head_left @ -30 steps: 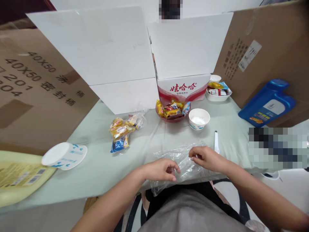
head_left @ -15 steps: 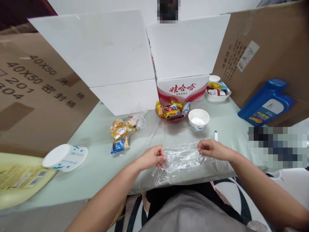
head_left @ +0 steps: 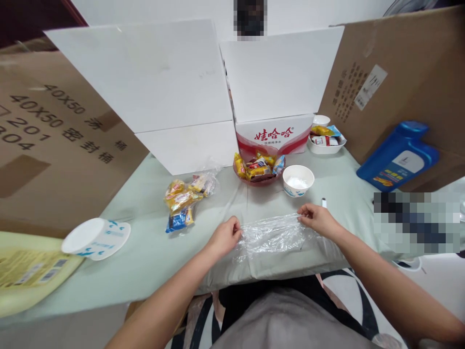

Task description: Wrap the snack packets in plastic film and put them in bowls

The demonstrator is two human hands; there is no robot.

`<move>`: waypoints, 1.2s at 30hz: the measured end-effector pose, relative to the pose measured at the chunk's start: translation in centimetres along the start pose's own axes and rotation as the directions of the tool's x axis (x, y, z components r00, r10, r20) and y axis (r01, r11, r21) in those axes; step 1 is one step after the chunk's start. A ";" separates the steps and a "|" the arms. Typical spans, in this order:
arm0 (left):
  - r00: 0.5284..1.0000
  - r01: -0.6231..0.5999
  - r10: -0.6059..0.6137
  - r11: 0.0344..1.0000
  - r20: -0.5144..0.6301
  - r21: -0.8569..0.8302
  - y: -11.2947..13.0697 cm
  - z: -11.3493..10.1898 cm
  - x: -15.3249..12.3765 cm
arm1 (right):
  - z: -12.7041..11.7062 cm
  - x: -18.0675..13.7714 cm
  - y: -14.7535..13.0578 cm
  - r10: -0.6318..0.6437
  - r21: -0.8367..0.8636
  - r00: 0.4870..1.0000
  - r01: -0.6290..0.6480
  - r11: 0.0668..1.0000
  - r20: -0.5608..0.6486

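A clear plastic bag (head_left: pixel 274 236) is stretched flat between my two hands at the near edge of the table. My left hand (head_left: pixel 225 237) pinches its left end between thumb and fingers. At the upper right corner my right hand (head_left: pixel 317 220) pinches the film the same way. Just beyond my right hand stands a white paper bowl (head_left: pixel 298 180) with white stuff inside. Part of a small white-handled object (head_left: pixel 324 203) shows behind my right wrist; its kind is hidden. Wrapped snacks in clear plastic (head_left: pixel 181 199) lie beyond my left hand.
A reddish bowl of snacks (head_left: pixel 258 182) stands before the white and red carton (head_left: pixel 275 133). Farther right is a white dish of snacks (head_left: pixel 326 148). A blue bottle (head_left: pixel 397 157) leans on the right cardboard (head_left: pixel 385 77). A paper bowl on its side (head_left: pixel 103 238) and a yellow container (head_left: pixel 32 271) lie left.
My left hand has shifted slightly left and up, and my right hand slightly up. The plastic bag between them is flatter and more tautly spread.
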State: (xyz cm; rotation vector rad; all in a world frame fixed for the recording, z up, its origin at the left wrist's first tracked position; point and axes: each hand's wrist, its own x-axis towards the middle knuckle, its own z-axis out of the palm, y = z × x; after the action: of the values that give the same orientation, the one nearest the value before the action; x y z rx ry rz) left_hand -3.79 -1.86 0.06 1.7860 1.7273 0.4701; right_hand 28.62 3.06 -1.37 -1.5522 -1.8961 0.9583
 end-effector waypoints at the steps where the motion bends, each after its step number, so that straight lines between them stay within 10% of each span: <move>1: 1.000 -0.011 0.011 0.998 -0.012 0.060 0.0 -0.1 0.0 | 0.2 0.0 -0.1 0.005 -0.026 1.000 -0.005 1.000 -0.004; 9: 0.999 0.041 -0.033 0.953 -0.031 0.300 0.7 -1.9 -0.2 | 1.9 -0.4 -1.3 0.000 -0.274 1.000 0.006 0.962 0.024; 13: 0.948 -0.050 0.223 0.808 -0.227 0.586 3.1 -1.0 -0.8 | 2.4 -0.8 -1.9 -0.023 -0.357 0.999 0.029 0.934 0.023; 19: 0.734 -0.658 0.652 0.612 0.192 0.438 4.1 5.3 -1.4 | 2.5 -0.7 -1.5 -0.024 -0.259 1.000 0.021 0.966 -0.011; 28: 0.715 -0.690 0.657 0.607 0.240 0.393 1.8 6.6 -1.6 | 1.1 0.3 0.6 0.096 0.447 0.987 -0.027 0.894 -0.132; 36: 0.663 -0.741 0.696 0.559 0.275 0.372 2.0 6.2 -1.7 | 1.1 0.0 1.1 0.020 0.143 0.968 0.017 0.990 -0.252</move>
State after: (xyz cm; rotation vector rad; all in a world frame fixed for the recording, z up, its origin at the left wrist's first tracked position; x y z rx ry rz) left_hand 1.51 -4.52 -3.06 2.8250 0.9836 0.2853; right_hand 28.50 2.91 -2.90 -1.5112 -1.6135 0.8341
